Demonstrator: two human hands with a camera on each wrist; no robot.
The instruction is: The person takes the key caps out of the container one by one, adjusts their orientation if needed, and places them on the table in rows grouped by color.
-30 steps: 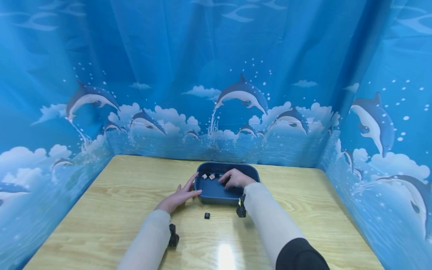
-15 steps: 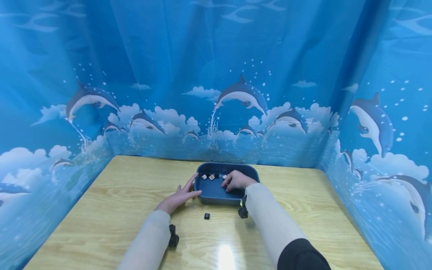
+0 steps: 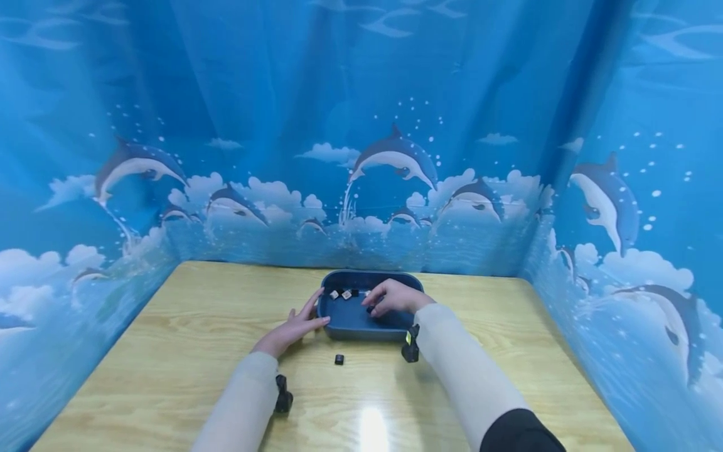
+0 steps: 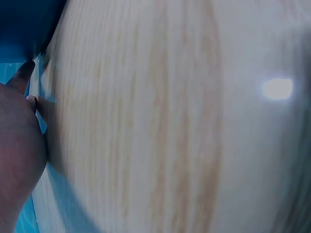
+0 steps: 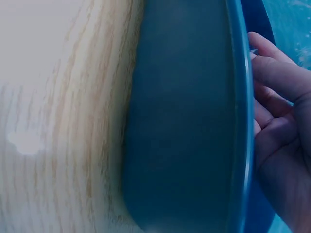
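A dark blue rectangular bin [image 3: 350,333] stands near the far edge of the wooden table. My left hand [image 3: 290,333] lies at its left end with fingers spread, the fingertips right at the rim; in the left wrist view that hand [image 4: 17,131] is partly cut off. Over the inside of the bin, my right hand [image 3: 392,296] pinches a small black cube [image 3: 370,309] between thumb and fingers. Several small white and black cubes, including a white cube [image 3: 347,294], lie along the bin's far side. In the right wrist view the bin wall hides the right fingertips.
Another small black cube [image 3: 339,360] lies on the table [image 3: 226,307] in front of the bin. A blue dolphin-print curtain [image 3: 271,125] closes off the back and both sides. Each wrist carries a black camera [image 3: 411,344].
My right hand has turned and lifted slightly, and a black cube now shows at its fingertips. The left hand keeps its place on the bin. The head view has shifted a little.
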